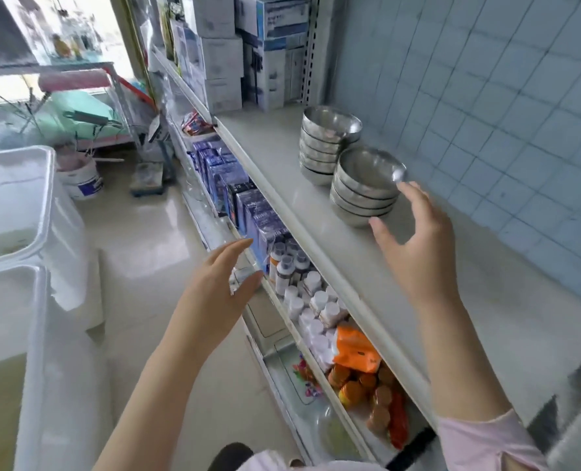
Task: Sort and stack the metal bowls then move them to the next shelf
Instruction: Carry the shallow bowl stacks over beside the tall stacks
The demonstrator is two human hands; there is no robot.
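Note:
Two stacks of metal bowls stand on the white shelf (367, 277) against the tiled wall. The near stack (363, 185) holds several bowls; the far stack (326, 144) behind it also holds several. My right hand (414, 246) hovers over the shelf just right of the near stack, fingers spread, thumb tip by the lowest bowl and fingertips near the top rim; it holds nothing. My left hand (221, 294) hangs in front of the shelf's edge, lower left of the bowls, fingers apart and empty.
Cardboard boxes (248, 56) fill the far end of the shelf. The shelf below carries blue cartons (244, 205), white bottles (309, 300) and orange packets (357, 351). White plastic bins (13, 239) stand at the left, with a bucket (81, 178) on the floor beyond.

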